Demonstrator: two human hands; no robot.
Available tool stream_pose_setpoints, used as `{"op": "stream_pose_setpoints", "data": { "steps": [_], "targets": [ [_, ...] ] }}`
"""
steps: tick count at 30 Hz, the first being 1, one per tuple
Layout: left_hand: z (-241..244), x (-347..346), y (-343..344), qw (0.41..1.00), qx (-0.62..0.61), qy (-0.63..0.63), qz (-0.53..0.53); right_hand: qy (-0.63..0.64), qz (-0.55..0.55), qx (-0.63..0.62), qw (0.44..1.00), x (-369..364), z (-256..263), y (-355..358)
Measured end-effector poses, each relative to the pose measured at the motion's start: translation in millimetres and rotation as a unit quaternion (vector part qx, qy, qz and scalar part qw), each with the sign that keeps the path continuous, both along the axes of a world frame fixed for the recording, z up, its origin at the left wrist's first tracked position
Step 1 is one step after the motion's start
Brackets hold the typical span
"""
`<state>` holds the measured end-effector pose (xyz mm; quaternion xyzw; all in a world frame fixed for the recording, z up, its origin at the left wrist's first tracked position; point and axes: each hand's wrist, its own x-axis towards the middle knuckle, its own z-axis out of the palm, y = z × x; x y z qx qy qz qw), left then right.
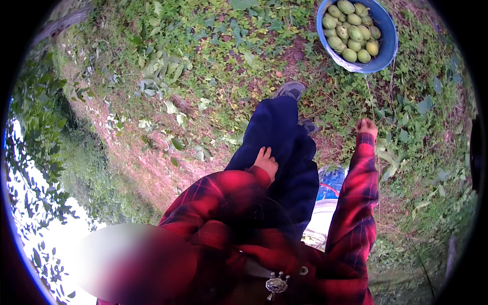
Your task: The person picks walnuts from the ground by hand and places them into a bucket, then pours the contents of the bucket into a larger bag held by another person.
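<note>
My right hand [367, 126] is stretched forward with its fingers curled, below a blue bucket [389, 57] and apart from it. A thin cord or dry stem [370, 93] runs from near the bucket's rim past this hand. Whether the fingers hold it is too small to tell. Several green, roundish fruits [355, 33] lie in the bucket, one of them yellower. My left hand [267, 164] rests on the thigh of my dark blue trousers [277, 118], fingers slightly apart, nothing visible in it.
Low leafy plants [228, 57] cover the ground around the bucket. Wilted leaves [177, 114] lie on reddish soil at left, near a tree trunk [63, 23]. Beside my right leg a blue and white container [329, 187] is partly hidden by my sleeve. Leafy branches [34, 106] hang at far left.
</note>
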<state>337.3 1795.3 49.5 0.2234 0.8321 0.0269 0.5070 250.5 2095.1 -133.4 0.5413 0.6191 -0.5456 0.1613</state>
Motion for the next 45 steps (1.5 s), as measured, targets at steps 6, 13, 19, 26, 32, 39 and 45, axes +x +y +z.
{"op": "stream_pose_setpoints", "data": {
  "steps": [6,13,19,26,32,39,45],
  "targets": [
    [-4,-29,-23,0.982,0.11,0.103,0.11,0.21,0.334,0.223,0.891,-11,83,48],
    [21,-77,-47,0.989,0.118,0.041,0.08,0.243,0.493,0.066,0.833,103,172,-114],
    [81,-125,-79,0.911,0.171,-0.202,-0.315,-0.177,0.577,-0.047,0.796,195,137,-149],
    [19,-202,-91,0.985,0.056,0.156,-0.049,0.078,0.265,0.123,0.953,166,138,-98],
    [80,-122,-47,0.893,0.236,-0.275,-0.269,0.29,0.503,-0.11,0.806,157,212,-200],
    [-47,-221,-86,0.961,-0.232,0.118,-0.09,-0.27,0.529,0.017,0.804,221,55,-106],
    [-6,-81,-14,0.917,0.059,-0.284,-0.273,-0.246,0.424,-0.125,0.863,211,80,-221]
  ]
}}
